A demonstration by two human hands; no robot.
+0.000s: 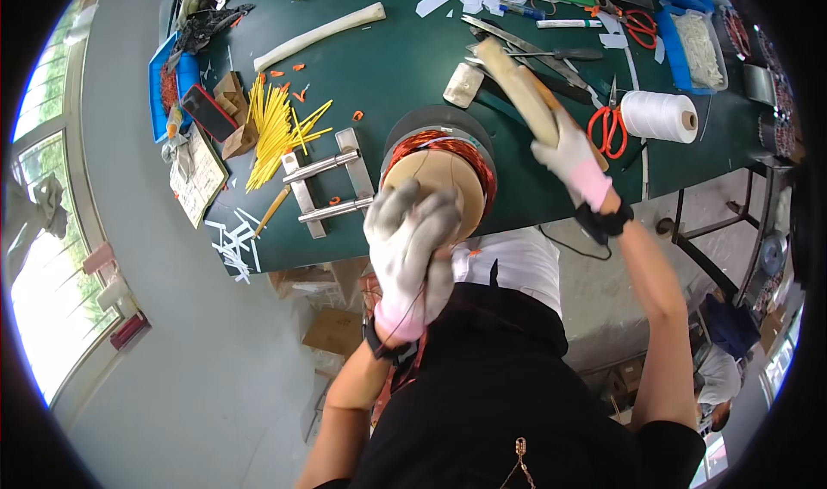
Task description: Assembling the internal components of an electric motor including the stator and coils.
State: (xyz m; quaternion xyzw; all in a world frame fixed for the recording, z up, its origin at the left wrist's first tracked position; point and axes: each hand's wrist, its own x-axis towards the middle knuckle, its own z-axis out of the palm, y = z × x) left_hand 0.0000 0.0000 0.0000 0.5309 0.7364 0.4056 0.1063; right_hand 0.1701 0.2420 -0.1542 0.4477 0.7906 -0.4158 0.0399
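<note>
My left hand (412, 243), in a white glove with a pink cuff, is in front of a pale round disc (439, 174) on a coil of red-brown wire (482, 166). Its fingers are curled closed. Thin dark wires run down over the glove toward the wrist, but what lies inside the fingers is hidden. The coil stands at the table's near edge, with a dark round plate behind it. Out to the right, my right hand (573, 155), gloved alike, is closed around the near end of a thick pale stick (517, 88) that slants away to the far left.
Two metal rods in a bracket (332, 183) lie left of the coil, beside yellow tubes (271, 131). Red-handled scissors (608, 127) and a white thread spool (659, 116) lie at right. A pale block (463, 86) and another pale stick (319, 37) sit farther back.
</note>
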